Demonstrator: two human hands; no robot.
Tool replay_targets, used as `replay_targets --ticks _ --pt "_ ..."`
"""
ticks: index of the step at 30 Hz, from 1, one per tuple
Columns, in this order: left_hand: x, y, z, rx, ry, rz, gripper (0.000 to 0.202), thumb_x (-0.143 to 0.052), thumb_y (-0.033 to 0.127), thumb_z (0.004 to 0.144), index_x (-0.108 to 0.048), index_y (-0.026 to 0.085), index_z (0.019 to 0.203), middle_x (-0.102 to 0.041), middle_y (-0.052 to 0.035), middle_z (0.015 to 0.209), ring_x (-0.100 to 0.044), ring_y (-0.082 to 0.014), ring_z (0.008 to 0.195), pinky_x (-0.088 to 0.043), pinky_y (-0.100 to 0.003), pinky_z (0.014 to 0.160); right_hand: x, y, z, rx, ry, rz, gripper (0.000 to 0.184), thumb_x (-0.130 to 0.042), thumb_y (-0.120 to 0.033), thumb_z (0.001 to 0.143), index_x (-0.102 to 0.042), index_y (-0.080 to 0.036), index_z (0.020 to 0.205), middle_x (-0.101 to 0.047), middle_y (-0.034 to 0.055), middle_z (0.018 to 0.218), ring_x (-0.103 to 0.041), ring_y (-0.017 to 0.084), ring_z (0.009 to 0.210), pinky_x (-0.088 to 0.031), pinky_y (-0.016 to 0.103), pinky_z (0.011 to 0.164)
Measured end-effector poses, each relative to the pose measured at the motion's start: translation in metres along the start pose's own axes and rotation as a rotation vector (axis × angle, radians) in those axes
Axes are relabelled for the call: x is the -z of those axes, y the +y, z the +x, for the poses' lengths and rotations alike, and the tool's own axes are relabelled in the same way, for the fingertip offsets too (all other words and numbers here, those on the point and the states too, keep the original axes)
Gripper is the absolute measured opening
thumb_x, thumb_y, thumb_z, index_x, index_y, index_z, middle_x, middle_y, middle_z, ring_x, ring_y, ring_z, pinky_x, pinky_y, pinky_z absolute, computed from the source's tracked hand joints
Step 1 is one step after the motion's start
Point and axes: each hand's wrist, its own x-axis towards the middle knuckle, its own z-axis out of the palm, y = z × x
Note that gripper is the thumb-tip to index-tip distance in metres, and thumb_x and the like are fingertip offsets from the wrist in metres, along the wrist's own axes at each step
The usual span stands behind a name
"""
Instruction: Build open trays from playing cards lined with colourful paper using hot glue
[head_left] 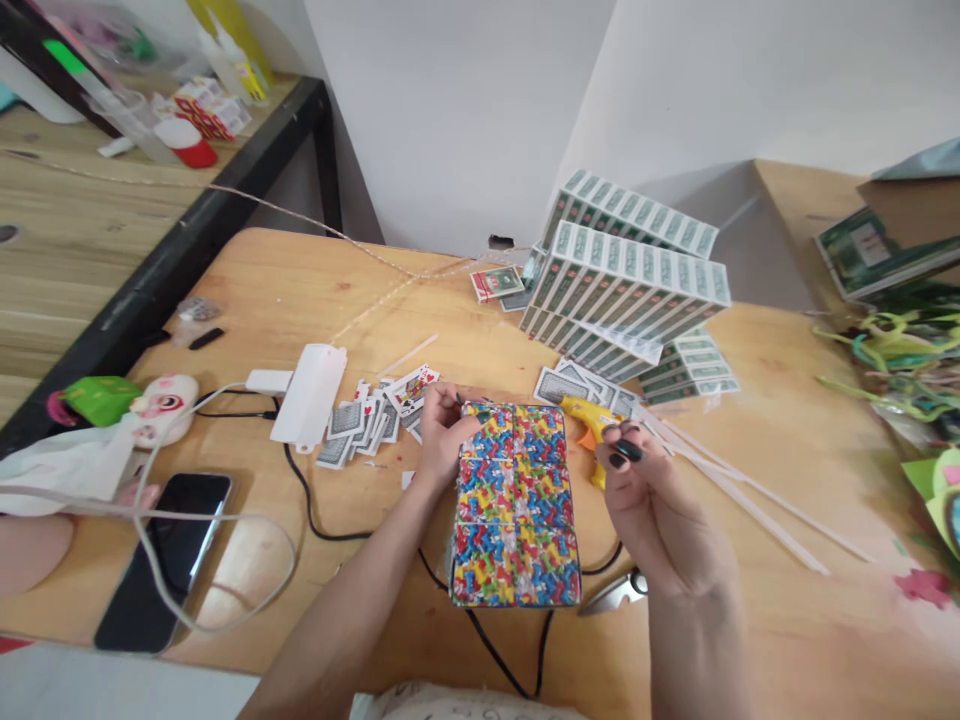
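Note:
A panel of colourful patterned playing cards (517, 505) joined edge to edge lies on the wooden table (787, 600) in front of me. My left hand (444, 432) grips its far left corner, fingers curled round the edge. My right hand (651, 500) hovers just right of the panel with thumb and fingers pinched together; what they hold is too small to see. A yellow glue gun (589, 422) lies just beyond the right hand, by the panel's far right corner.
Loose playing cards (375, 415) lie left of the panel beside a white power strip (309, 392). Stacked card boxes (630, 285) stand behind. Glue sticks (742, 495) lie at the right, a phone (169, 555) and cables at the left, scissors (616, 592) near the front.

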Motion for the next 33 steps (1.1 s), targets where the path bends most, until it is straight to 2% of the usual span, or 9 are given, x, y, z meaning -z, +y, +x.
replay_targets --ticks 3,6,9,11,13,16,23,27,33 --pt "0.005 0.000 0.001 0.024 -0.054 0.024 0.036 -0.073 0.020 0.061 -0.042 0.022 0.079 -0.061 0.0043 0.074 -0.059 -0.0134 0.068 -0.041 -0.025 0.064 -0.006 0.002 0.002 -0.042 -0.054 -0.019 0.014 -0.077 -0.020 0.064 -0.071 -0.023 0.076 -0.067 -0.0018 0.082 -0.061 0.006 0.068 -0.052 0.010 0.064" --pt "0.010 0.009 0.001 0.025 -0.146 0.152 0.034 -0.069 0.017 0.066 -0.045 0.022 0.091 -0.065 -0.0003 0.086 -0.062 -0.0179 0.085 -0.044 -0.031 0.077 -0.010 0.005 0.004 -0.091 -0.140 -0.045 0.018 -0.075 -0.019 0.067 -0.071 -0.024 0.084 -0.069 -0.0009 0.087 -0.062 0.007 0.067 -0.054 0.015 0.065" --pt "0.008 0.032 -0.005 -0.170 -0.179 0.502 0.040 -0.065 0.015 0.071 -0.052 0.023 0.108 -0.061 -0.0073 0.115 -0.053 -0.0223 0.113 -0.036 -0.039 0.098 -0.013 0.010 0.006 -0.135 -0.175 -0.036 0.028 -0.076 -0.018 0.065 -0.070 -0.024 0.092 -0.071 0.0006 0.095 -0.066 0.010 0.077 -0.055 0.018 0.074" --pt "0.000 0.052 -0.013 -0.337 -0.201 0.747 0.043 -0.066 0.016 0.073 -0.054 0.026 0.113 -0.056 -0.0074 0.124 -0.047 -0.0240 0.120 -0.030 -0.043 0.104 -0.015 0.014 0.006 -0.148 -0.172 -0.003 0.030 -0.076 -0.016 0.064 -0.069 -0.024 0.093 -0.071 0.0009 0.100 -0.067 0.012 0.087 -0.054 0.019 0.080" --pt "-0.011 0.068 -0.024 -0.448 -0.242 0.840 0.028 -0.065 0.016 0.076 -0.061 0.026 0.101 -0.062 -0.0053 0.109 -0.053 -0.0230 0.109 -0.036 -0.042 0.099 -0.017 0.018 0.006 -0.148 -0.171 0.034 0.029 -0.076 -0.015 0.064 -0.070 -0.024 0.092 -0.072 0.0006 0.101 -0.066 0.013 0.095 -0.053 0.018 0.085" --pt "-0.027 0.081 -0.039 -0.469 -0.271 0.787 0.010 -0.064 0.017 0.078 -0.065 0.025 0.085 -0.066 -0.0033 0.088 -0.059 -0.0200 0.091 -0.046 -0.038 0.084 -0.021 0.022 0.004 -0.142 -0.177 0.059 0.027 -0.074 -0.013 0.065 -0.070 -0.024 0.090 -0.072 0.0003 0.100 -0.065 0.013 0.100 -0.051 0.018 0.089" --pt "-0.037 0.082 -0.047 -0.470 -0.211 0.779 0.013 -0.065 0.017 0.077 -0.070 0.026 0.085 -0.069 -0.0038 0.087 -0.063 -0.0191 0.083 -0.051 -0.036 0.075 -0.025 0.024 0.000 -0.072 -0.110 0.089 0.024 -0.073 -0.009 0.065 -0.069 -0.024 0.083 -0.071 -0.0025 0.092 -0.066 0.009 0.090 -0.051 0.017 0.085" --pt "-0.039 0.082 -0.049 -0.541 -0.174 0.825 0.014 -0.064 0.015 0.077 -0.070 0.025 0.085 -0.068 -0.0039 0.085 -0.063 -0.0181 0.081 -0.052 -0.034 0.073 -0.027 0.027 -0.002 -0.043 -0.103 0.083 0.022 -0.074 -0.010 0.065 -0.068 -0.024 0.080 -0.071 -0.0032 0.089 -0.066 0.007 0.087 -0.050 0.015 0.083" --pt "-0.043 0.078 -0.054 -0.655 -0.092 0.920 0.014 -0.064 0.013 0.075 -0.068 0.024 0.082 -0.067 -0.0029 0.079 -0.063 -0.0174 0.075 -0.052 -0.033 0.069 -0.031 0.030 -0.007 -0.007 -0.039 0.028 0.020 -0.076 -0.013 0.064 -0.065 -0.024 0.077 -0.070 -0.0024 0.086 -0.066 0.010 0.086 -0.051 0.021 0.084"
